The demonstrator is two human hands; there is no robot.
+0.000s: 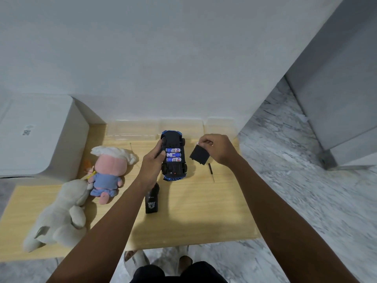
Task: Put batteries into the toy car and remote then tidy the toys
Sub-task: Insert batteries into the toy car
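Note:
A blue toy car [174,172] lies upside down on the wooden table [204,211], its battery bay uncovered with three blue-and-white batteries [173,155] side by side. My left hand [153,162] grips the car's left side, thumb near the batteries. My right hand [218,149] holds the black battery cover [199,154] by its top edge, just right of the car. The black remote [152,199] lies below the car, partly under my left forearm. A small black screwdriver [211,170] rests on the table below the cover.
A pink doll in blue clothes [108,172] and a white plush animal [59,215] lie at the table's left. Clear plastic boxes [132,129] line the back edge by the wall. A white appliance [38,135] stands at far left. Marble floor lies to the right.

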